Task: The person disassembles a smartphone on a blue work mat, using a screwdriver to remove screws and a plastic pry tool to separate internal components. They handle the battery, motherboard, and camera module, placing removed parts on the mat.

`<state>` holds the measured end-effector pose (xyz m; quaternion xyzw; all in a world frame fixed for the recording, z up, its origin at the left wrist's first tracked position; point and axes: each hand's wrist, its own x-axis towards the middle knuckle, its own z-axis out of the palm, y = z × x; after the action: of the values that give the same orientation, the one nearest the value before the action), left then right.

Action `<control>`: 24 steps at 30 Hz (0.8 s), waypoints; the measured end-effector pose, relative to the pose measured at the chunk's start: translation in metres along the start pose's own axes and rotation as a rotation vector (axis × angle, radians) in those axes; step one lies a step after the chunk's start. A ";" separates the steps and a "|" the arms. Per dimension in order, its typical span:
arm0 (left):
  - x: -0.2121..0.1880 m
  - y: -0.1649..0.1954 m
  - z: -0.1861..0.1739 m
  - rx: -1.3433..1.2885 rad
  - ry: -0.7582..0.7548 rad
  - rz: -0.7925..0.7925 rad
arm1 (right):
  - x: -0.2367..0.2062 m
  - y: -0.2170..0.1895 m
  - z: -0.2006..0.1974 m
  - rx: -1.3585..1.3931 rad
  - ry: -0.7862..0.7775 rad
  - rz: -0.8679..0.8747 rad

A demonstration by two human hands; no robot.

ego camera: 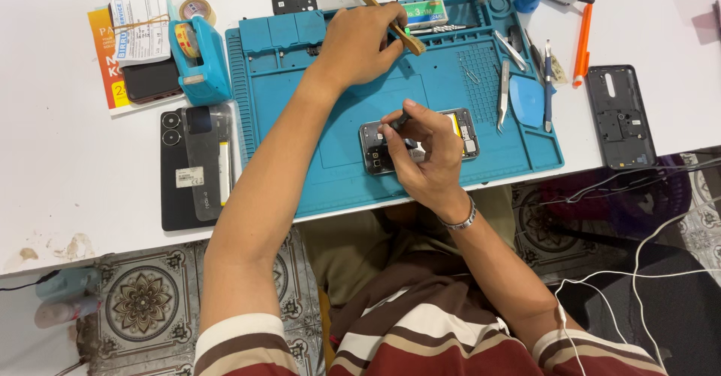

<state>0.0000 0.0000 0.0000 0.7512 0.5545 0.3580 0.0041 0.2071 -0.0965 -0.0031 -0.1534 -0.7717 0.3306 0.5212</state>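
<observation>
In the head view, the left hand [362, 42] was stretched forward over the far part of the blue silicone repair mat [338, 132], the arm extended nearly straight from the striped sleeve, and its fingers were closed around a slim wooden-handled brush [387, 17] that was held slanting across the mat's upper tray compartments. The right hand [422, 151] was drawn in closer to the body, the elbow bent and the wrist, ringed by a metal bracelet [460, 222], turned inward; its fingertips were pinched on a small dark tool [399, 119], whose tip was set down on the opened dark smartphone [417, 143] lying flat near the middle of the mat. That phone was partly hidden under the right hand, with its inner parts exposed at both ends. Metal tweezers [502, 94] and a blue triangular pry pick [527, 99] were laid on the mat just to the right. A black phone back cover [620, 115] was left on the white table [60, 166] beyond the mat's right edge, and a blue tape dispenser [197, 57] was stood beside its left edge.
</observation>
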 end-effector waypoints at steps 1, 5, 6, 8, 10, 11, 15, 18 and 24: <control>0.000 0.000 0.000 0.000 0.004 0.004 | 0.000 0.000 0.000 -0.003 0.000 -0.005; 0.000 0.000 0.000 0.007 0.021 0.020 | 0.001 0.000 0.000 -0.003 -0.002 -0.018; 0.000 0.000 0.000 0.010 0.026 0.023 | 0.001 0.000 0.000 0.001 -0.004 -0.020; -0.001 -0.001 0.001 0.007 0.022 0.017 | 0.001 0.000 0.000 -0.010 -0.002 -0.017; -0.001 -0.001 0.001 0.012 0.024 0.020 | 0.001 0.000 0.000 -0.015 -0.002 -0.020; -0.001 -0.001 0.001 0.017 0.027 0.026 | 0.001 0.000 0.000 -0.016 -0.003 -0.023; -0.001 -0.002 0.002 0.012 0.036 0.031 | 0.001 0.000 0.000 -0.048 -0.002 -0.049; -0.001 -0.002 0.002 0.021 0.034 0.038 | 0.000 0.000 0.000 -0.062 0.002 -0.046; -0.001 -0.001 0.001 0.014 0.024 0.021 | 0.000 0.000 0.000 -0.022 -0.004 -0.028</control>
<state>-0.0002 -0.0001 -0.0012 0.7526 0.5491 0.3632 -0.0117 0.2071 -0.0964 -0.0034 -0.1474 -0.7784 0.3152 0.5226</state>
